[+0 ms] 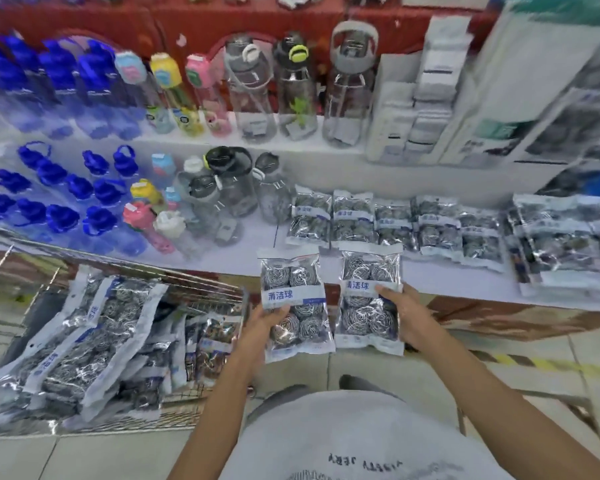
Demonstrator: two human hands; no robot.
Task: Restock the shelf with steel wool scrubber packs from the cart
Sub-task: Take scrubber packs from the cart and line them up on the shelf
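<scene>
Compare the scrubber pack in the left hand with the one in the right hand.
The left pack tilts and sits lower, held at its lower left edge by the left hand. The right pack stands straighter and higher, its top overlapping the shelf edge, gripped on its right side by the right hand, thumb on the label. Both are clear bags of steel wool balls with a blue-printed white band.

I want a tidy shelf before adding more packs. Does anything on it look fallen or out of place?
Yes. On the lower shelf, left of the scrubber packs, several bottles lie tipped over in a jumble instead of standing upright like those on the shelf above. The packs themselves lie in fairly even rows.
</scene>
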